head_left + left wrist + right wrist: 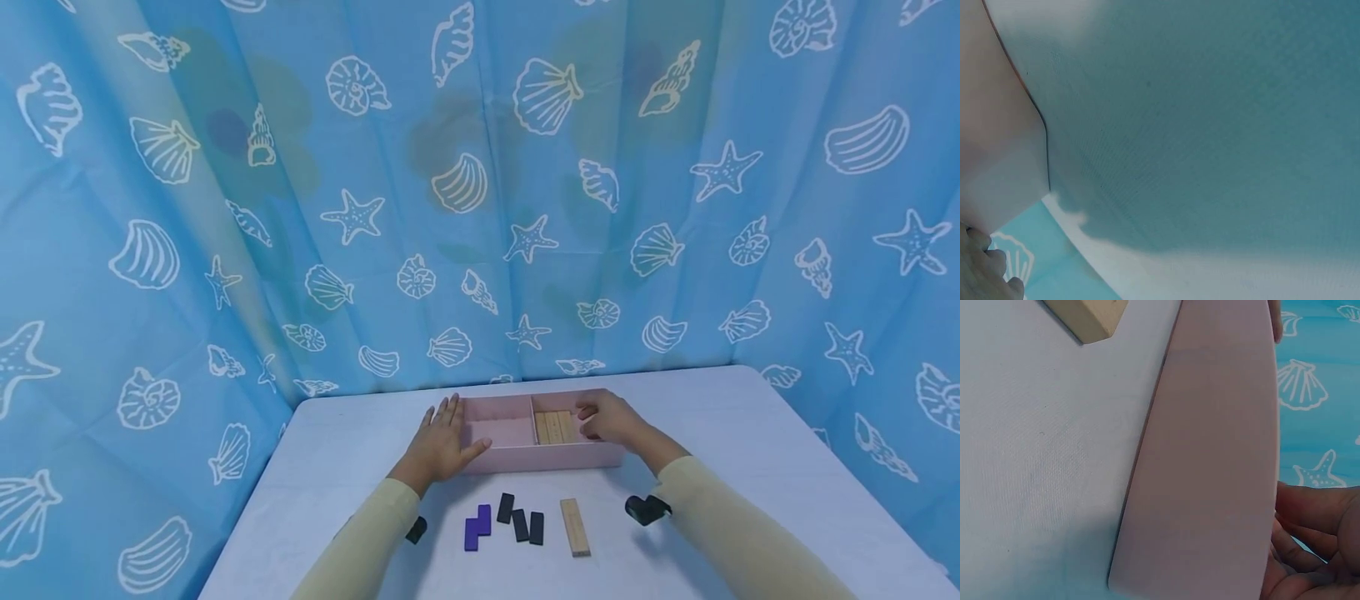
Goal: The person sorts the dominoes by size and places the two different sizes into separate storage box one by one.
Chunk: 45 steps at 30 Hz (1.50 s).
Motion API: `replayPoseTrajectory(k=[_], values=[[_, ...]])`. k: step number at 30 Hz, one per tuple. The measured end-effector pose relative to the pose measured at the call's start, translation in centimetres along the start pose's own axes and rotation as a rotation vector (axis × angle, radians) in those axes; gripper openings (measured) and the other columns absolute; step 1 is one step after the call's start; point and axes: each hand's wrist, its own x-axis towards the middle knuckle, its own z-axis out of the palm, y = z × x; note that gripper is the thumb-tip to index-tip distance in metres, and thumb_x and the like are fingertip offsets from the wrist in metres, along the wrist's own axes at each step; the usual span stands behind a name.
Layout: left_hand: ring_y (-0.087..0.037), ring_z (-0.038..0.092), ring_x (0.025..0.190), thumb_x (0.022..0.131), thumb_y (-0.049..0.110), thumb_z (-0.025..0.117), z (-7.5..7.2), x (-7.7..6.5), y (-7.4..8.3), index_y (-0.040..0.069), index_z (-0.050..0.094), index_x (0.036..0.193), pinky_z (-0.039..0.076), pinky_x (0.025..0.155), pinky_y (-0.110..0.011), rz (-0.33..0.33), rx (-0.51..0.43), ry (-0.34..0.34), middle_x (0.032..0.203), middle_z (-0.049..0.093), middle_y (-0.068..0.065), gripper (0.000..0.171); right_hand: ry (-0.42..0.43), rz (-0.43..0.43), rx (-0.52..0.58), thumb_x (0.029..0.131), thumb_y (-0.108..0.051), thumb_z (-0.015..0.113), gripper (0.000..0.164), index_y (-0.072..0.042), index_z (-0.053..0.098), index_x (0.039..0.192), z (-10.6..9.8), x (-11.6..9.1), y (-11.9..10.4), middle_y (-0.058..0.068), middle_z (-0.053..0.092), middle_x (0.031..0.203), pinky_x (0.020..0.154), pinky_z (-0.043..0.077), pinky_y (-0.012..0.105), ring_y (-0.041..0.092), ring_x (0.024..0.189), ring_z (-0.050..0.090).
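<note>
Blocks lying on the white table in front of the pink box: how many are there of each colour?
Purple blocks: 2
Black blocks: 3
Plain wooden block: 1
Total: 6

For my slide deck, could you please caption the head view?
Left hand at a pink box, right hand beside wooden blocks inside it.

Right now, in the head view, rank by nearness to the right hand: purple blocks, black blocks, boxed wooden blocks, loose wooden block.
1. Boxed wooden blocks: right compartment, left of the right hand.
2. Loose wooden block: on the table before the box.
3. Black blocks: left of that.
4. Purple blocks: farthest left.
</note>
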Motion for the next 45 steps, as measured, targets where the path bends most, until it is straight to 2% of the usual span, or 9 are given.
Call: replayPoseTrajectory(k=[9,21,29,38,45], values=[[-0.029,0.011,0.147,0.089,0.074,0.035,0.2,0.2,0.0,0.003,0.016,0.155,0.007,0.116,-0.048,0.008,0.009,0.002,0.16,0.016,-0.012,0.098,0.014,0.0,0.061,0.088,0.005,0.063,0.048,0.002,0.052,0.134,-0.3,-1.5,-0.6,0.013,0.061,0.115,0.081,0.056,0.036,0.022,0.095,0.063],[-0.029,0.011,0.147,0.089,0.074,0.036,0.1,0.3,-0.2,0.003,0.016,0.155,0.007,0.116,-0.049,0.008,0.009,0.001,0.161,0.015,-0.012,0.098,0.025,-0.02,0.081,0.089,0.005,0.061,0.045,0.002,0.053,0.134,-0.5,-3.2,-0.7,0.011,0.06,0.109,0.08,0.056,0.034,0.021,0.094,0.064],[-0.029,0.009,0.147,0.09,0.073,0.036,-0.1,0.3,-0.1,0.004,0.014,0.155,0.005,0.116,-0.049,0.001,0.0,-0.01,0.161,0.013,-0.012,0.098,0.053,-0.042,0.141,0.09,0.003,0.062,0.045,0.0,0.053,0.134,-0.4,-4.3,-0.1,0.017,0.061,0.114,0.078,0.057,0.035,0.021,0.091,0.064],[-0.029,0.009,0.147,0.089,0.073,0.037,0.1,0.2,-0.1,0.004,0.015,0.155,0.006,0.116,-0.049,0.001,-0.005,-0.01,0.161,0.013,-0.011,0.098,0.065,-0.004,0.159,0.089,0.002,0.065,0.044,-0.001,0.056,0.132,0.3,-5.1,0.8,0.011,0.062,0.11,0.077,0.057,0.034,0.02,0.089,0.063],[-0.028,0.009,0.147,0.089,0.074,0.037,-0.1,0.2,0.1,0.004,0.015,0.155,0.007,0.116,-0.049,-0.003,0.007,-0.015,0.161,0.013,-0.011,0.099,0.032,0.006,0.203,0.088,0.001,0.064,0.042,0.0,0.057,0.13,1.2,-6.1,1.4,0.011,0.063,0.105,0.072,0.058,0.034,0.022,0.086,0.064]])
